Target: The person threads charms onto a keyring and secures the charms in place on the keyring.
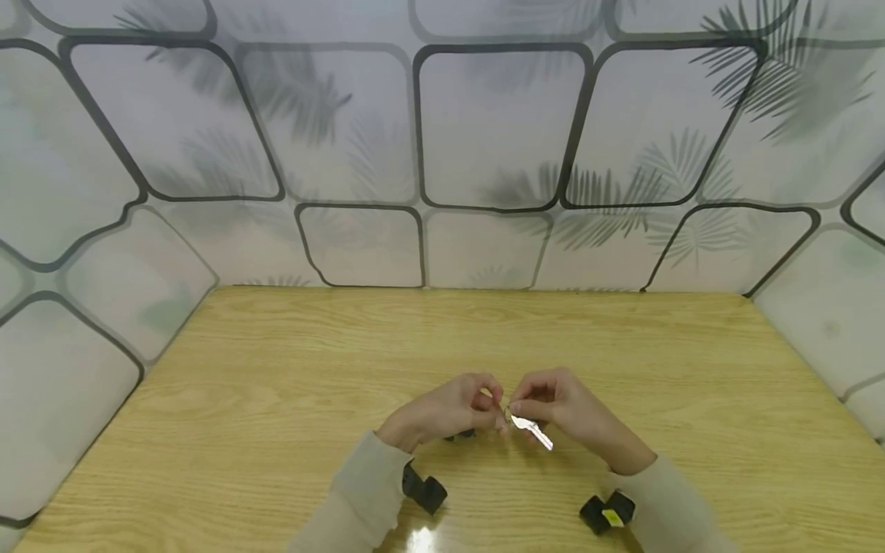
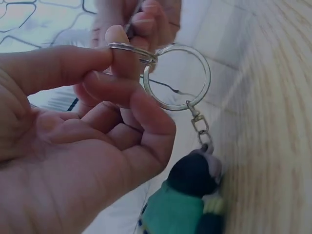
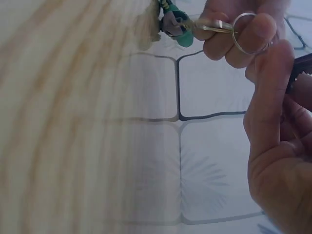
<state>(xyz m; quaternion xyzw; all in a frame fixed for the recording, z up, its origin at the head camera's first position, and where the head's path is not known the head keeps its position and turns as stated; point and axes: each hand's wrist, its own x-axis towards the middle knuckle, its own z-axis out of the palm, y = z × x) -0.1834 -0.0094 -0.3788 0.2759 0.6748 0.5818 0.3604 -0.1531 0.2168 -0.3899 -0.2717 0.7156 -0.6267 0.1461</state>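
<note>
Key [image 1: 533, 430] and small ring [image 2: 131, 48]: side by side, over the table's [image 1: 276, 369] near half.
Left hand [image 1: 459, 407] pinches the ring, right hand [image 1: 563, 403] the key; steady, light pressure should keep both aligned.

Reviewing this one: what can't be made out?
Green-and-black figurine charm: lower end cut off by the bottom edge, left wrist view.
Silver metal key: surface detail lost to glare, head view; cut off by the right edge, right wrist view.
Small silver ring: partly hidden by left hand, right wrist view.
</note>
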